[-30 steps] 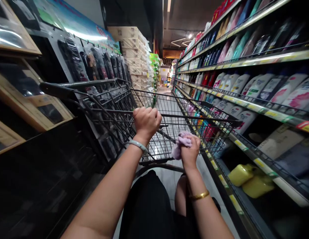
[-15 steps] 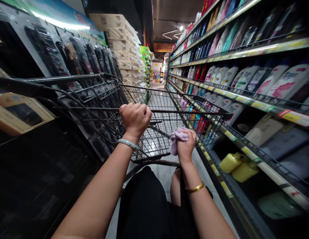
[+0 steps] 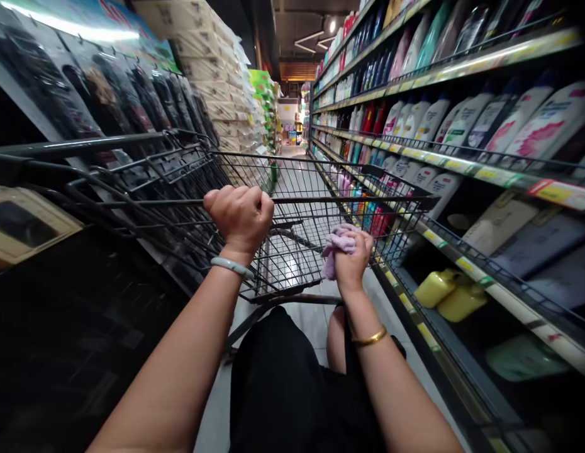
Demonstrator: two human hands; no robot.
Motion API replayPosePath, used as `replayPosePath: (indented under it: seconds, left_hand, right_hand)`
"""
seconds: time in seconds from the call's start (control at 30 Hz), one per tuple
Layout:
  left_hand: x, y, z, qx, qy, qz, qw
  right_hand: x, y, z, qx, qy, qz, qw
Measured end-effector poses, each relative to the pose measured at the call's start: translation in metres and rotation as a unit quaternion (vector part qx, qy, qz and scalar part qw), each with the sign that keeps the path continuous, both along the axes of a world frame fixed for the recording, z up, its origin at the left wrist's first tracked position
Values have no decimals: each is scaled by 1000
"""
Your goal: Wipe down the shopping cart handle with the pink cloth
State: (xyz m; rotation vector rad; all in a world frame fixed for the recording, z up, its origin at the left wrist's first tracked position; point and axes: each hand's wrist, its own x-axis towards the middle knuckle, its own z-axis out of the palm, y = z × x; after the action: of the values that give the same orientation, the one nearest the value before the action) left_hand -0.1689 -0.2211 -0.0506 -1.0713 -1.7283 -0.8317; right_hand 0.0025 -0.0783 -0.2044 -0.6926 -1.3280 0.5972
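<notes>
The fingers of the left hand (image 3: 239, 214) were closed around a thin, hard bar (image 3: 297, 201) of the black wire cart (image 3: 349, 199). Those of the right hand (image 3: 353, 264) bunched a soft, crumpled purple cloth (image 3: 338, 245). The cart stood just ahead, seemingly partway along the aisle, tiled floor (image 3: 292, 151) remaining beyond. Rounded plastic bottles (image 3: 467, 123) lined the shelves (image 3: 490, 174) rightward.

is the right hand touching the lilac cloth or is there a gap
Touching: the head view shows the lilac cloth bunched in the closed right hand, with no gap between them.
</notes>
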Motion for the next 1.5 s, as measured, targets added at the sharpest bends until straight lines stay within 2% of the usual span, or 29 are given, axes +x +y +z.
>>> replayPosePath:
  seconds: [0.1, 0.17, 0.23, 0.37, 0.43, 0.6, 0.67, 0.77, 0.83, 0.9, 1.0, 1.1, 1.17, 1.27, 1.4, 1.5]
  left_hand:
    - [1, 0, 1, -9, -20, -5, 1000]
    - [0, 1, 1, -9, -25, -4, 1000]
    - [0, 2, 1, -6, -29, -7, 1000]
    - [-1, 2, 1, -1, -44, -15, 999]
    - [-1, 0, 1, -1, -42, -8, 999]
    - [-3, -2, 1, -9, -21, 6, 1000]
    - [-4, -2, 0, -5, -21, 4, 1000]
    - [-3, -1, 1, -7, -23, 6, 1000]
    - [-2, -1, 1, -13, -24, 10, 1000]
    - [-1, -2, 2, -19, -26, 14, 999]
    - [-1, -2, 2, -22, -29, 21, 999]
    - [-2, -2, 2, -21, -27, 22, 999]
    - [-1, -2, 2, -18, -26, 23, 999]
    - [-1, -1, 2, -20, -30, 22, 999]
    - [-1, -2, 3, -25, -31, 22, 999]
    - [1, -3, 5, -27, -28, 23, 999]
  right_hand:
    - [0, 0, -25, -42, -47, -16, 998]
    - [3, 0, -32, -73, -56, -14, 996]
    - [7, 1, -22, -61, -34, -15, 997]
    - [13, 11, 15, 49, 8, -56, 997]
    - [13, 16, 17, 60, -12, -67, 996]
    - [11, 14, -21, -9, -65, -73, 995]
    - [13, 11, -24, -29, -64, -69, 995]
    - [17, 11, -5, -34, -36, -55, 997]
    - [21, 14, 12, -1, -9, -53, 999]
    - [22, 18, 21, 41, 6, -50, 998]
    - [21, 23, 10, 38, 4, -39, 998]
    - [22, 26, -11, -26, 5, -44, 999]
    - [23, 26, -15, -64, 19, -53, 996]
    - [17, 17, 2, -76, 51, -59, 994]
    - [-3, -7, 36, 34, 36, -6, 999]
    - [-10, -11, 43, 102, -30, 45, 993]
